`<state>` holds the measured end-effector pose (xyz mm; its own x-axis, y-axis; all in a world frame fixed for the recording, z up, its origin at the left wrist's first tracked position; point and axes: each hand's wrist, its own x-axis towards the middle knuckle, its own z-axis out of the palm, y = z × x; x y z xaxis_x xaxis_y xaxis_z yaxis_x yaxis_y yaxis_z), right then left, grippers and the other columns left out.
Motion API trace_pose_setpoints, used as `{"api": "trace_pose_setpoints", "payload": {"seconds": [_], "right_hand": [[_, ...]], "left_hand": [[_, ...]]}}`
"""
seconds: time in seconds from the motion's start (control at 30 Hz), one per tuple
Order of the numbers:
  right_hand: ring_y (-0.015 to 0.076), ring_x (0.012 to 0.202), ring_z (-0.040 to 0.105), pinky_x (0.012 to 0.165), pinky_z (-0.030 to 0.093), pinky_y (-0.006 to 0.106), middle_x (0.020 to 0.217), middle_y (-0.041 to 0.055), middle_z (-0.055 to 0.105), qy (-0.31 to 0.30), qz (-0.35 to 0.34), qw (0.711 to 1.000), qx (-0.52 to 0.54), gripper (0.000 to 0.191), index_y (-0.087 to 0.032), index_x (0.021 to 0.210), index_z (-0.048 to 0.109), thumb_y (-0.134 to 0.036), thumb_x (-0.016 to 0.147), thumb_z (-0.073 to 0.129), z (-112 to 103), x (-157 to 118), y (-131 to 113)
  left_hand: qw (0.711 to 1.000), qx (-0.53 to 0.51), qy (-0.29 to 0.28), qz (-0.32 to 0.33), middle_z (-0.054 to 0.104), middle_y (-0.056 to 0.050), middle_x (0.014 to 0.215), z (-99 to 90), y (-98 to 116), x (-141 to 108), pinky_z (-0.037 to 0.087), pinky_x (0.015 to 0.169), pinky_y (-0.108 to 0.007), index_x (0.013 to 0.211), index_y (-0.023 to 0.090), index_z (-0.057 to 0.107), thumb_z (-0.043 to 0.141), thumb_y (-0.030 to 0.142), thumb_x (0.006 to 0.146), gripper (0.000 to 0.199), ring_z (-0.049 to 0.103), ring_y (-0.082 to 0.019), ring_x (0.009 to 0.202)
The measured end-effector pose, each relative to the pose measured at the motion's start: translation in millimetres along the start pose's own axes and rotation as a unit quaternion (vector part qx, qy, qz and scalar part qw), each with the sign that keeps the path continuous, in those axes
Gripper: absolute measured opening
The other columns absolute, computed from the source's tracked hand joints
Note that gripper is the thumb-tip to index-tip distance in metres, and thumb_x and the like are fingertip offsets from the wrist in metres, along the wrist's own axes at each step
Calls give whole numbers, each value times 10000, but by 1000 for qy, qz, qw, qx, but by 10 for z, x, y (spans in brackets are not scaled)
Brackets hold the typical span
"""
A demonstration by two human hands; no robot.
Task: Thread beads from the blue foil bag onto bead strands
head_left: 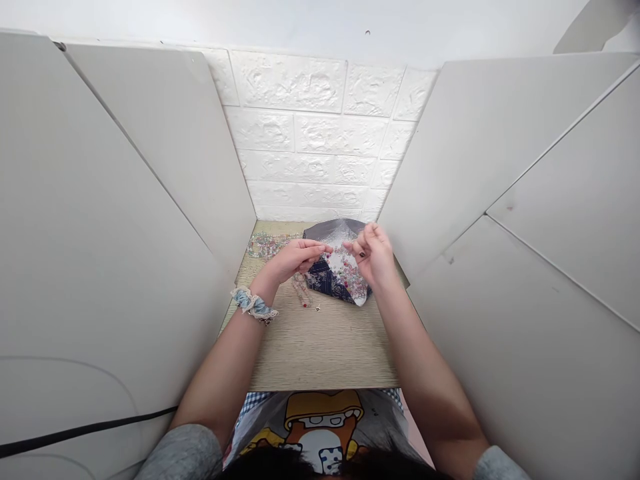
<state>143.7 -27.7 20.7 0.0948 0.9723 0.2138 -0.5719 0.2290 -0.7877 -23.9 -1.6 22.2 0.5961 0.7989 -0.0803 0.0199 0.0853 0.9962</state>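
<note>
My left hand [300,257] is closed in a pinch above the table, its fingertips pointing right over a heap of beads; what they hold is too small to make out. Facing it, my right hand [374,257] has curled fingers, slightly blurred. A small dark object [363,254] shows against them, perhaps a ring or a clasp. Beneath both hands lies an open dark-blue floral pouch [327,283] with a white lining. Loose pink, red and clear beads [353,277] fill it. A short beaded strand [301,293] rests left of the pouch, beside a tiny metal piece [318,308].
More beaded strands [267,245] lie at the back left of the wooden table [325,353]. Pale panels [165,133] [480,147] stand close on both sides, and a white brick-patterned wall [320,133] is behind. A black cable [90,430] runs at lower left.
</note>
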Motion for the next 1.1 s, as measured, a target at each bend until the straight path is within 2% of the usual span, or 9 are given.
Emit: {"api": "trace_pose_setpoints", "payload": {"seconds": [0.1, 0.23, 0.37, 0.5, 0.63, 0.83, 0.93, 1.1], "right_hand": [[32, 412, 326, 780, 465, 299, 483, -109, 267, 79, -93, 992, -40, 232, -227, 698, 354, -339, 710, 558, -81, 48, -45], [37, 413, 343, 755, 461, 270, 506, -106, 282, 173, -194, 956, -134, 177, -245, 718, 340, -358, 743, 474, -219, 120, -84], [40, 440, 374, 631, 447, 221, 571, -87, 335, 198, -266, 913, -238, 145, -247, 753, 338, -374, 782, 403, -276, 131, -84], [75, 494, 399, 523, 397, 227, 602, -53, 354, 207, -298, 862, -353, 184, -227, 773, 364, -408, 791, 395, -210, 52, -93], [94, 535, 425, 579, 406, 271, 629, -33, 378, 184, -323, 832, -411, 183, -218, 793, 399, -400, 802, 392, -122, -17, -192], [101, 581, 487, 663, 448, 344, 683, -16, 436, 165, -389, 804, -418, 178, -224, 812, 411, -401, 809, 393, 16, -57, -507], [80, 578, 498, 666, 455, 334, 698, -26, 442, 127, -404, 813, -399, 142, -227, 817, 402, -366, 825, 377, 202, -114, -690], [20, 487, 427, 725, 468, 325, 670, -62, 369, -20, -387, 842, -375, 71, -217, 767, 388, -252, 824, 412, 640, -162, -939]], "left_hand": [[1000, -2, 9, 7, 215, 72, 485, -3, 2, -7, 123, 383, -183, 890, 107, 607, 562, 377, 685, 342, 183, -20, 404], [1000, 0, 28, 11, 207, 69, 481, -23, 1, -15, 117, 377, -185, 791, 108, 600, 547, 391, 696, 303, 180, -21, 397], [999, 20, 25, 7, 165, 76, 471, -18, 13, -22, 90, 372, -189, 772, 118, 589, 523, 419, 709, 315, 128, -23, 393], [998, 43, 41, 9, 162, 74, 467, -6, 40, -35, 90, 375, -198, 770, 123, 591, 497, 451, 715, 346, 113, -30, 392], [993, 104, 63, -5, 169, 73, 440, -25, 40, -31, 96, 380, -205, 757, 135, 606, 488, 474, 704, 363, 132, -38, 380], [975, 194, 107, -18, 266, 63, 427, -95, -76, 51, 129, 381, -199, 665, 138, 583, 510, 468, 673, 339, 185, -34, 370], [982, 170, 86, -15, 272, 64, 445, -121, -144, 85, 158, 378, -188, 649, 147, 534, 483, 469, 692, 329, 213, -37, 371], [998, 68, 9, -7, 368, 38, 536, -141, -183, 101, 236, 403, -175, 625, 144, 449, 472, 437, 713, 306, 321, -38, 417]]}}
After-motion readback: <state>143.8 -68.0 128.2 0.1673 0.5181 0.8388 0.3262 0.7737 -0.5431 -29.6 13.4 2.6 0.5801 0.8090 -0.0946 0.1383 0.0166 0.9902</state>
